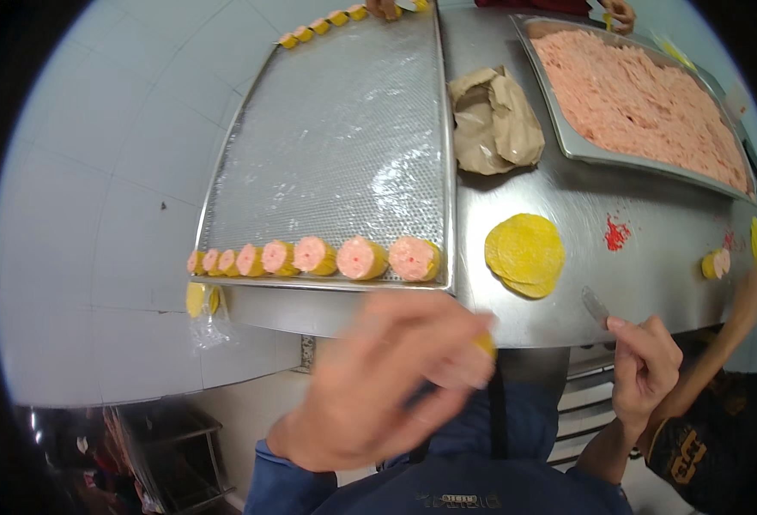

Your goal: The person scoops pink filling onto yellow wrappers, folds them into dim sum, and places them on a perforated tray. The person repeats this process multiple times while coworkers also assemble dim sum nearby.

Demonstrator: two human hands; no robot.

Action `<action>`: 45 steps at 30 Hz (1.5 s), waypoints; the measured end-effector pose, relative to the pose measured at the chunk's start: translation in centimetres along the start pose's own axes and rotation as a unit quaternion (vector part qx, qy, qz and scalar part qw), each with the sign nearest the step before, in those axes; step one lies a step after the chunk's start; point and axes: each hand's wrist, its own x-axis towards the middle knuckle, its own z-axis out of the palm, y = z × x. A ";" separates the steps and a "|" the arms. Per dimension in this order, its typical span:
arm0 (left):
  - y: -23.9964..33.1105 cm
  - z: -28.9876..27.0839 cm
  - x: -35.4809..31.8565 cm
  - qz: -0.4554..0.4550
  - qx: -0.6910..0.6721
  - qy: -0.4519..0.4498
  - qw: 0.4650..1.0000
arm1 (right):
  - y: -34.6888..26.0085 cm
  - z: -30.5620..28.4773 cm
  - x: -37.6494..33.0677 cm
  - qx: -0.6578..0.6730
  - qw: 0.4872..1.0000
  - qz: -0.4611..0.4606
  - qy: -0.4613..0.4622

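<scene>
My left hand (387, 378) is blurred in front of the steel table's near edge, its fingers closed around a yellow dumpling piece (484, 345) that peeks out at the fingertips. My right hand (644, 369) pinches a small flat metal spatula (594, 305), with the blade pointing up over the table edge. Just beyond both hands lies a stack of round yellow wrappers (524, 253). A perforated metal tray (336, 129) carries a row of several finished dumplings (361, 257), pink on top, along its near rim.
A steel pan of pink minced filling (636, 94) sits at the back right, with a crumpled brown paper bag (494, 120) beside it. One dumpling (716, 263) and red bits (616, 232) lie to the right. A co-worker's arm (739, 318) reaches in there. More dumplings (318, 26) line the tray's far rim.
</scene>
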 end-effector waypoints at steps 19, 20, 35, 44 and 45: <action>-8.8 -4.0 9.1 -0.077 -0.016 -0.172 0.982 | 4.4 1.8 -1.0 -0.004 0.995 0.049 0.092; -8.8 -4.2 9.1 -0.091 -0.019 -0.173 0.981 | 4.4 1.9 -1.0 -0.005 0.995 0.049 0.092; -5.2 -3.7 6.6 -0.049 0.002 -0.003 0.999 | 3.8 2.1 -0.7 -0.019 0.992 0.063 0.107; -1.8 9.0 3.4 0.076 0.132 -0.086 0.985 | 3.6 2.3 -0.7 -0.014 0.990 0.079 0.119; -2.1 10.0 3.5 0.074 0.173 -0.067 0.980 | 3.6 2.3 -0.7 -0.012 0.989 0.085 0.120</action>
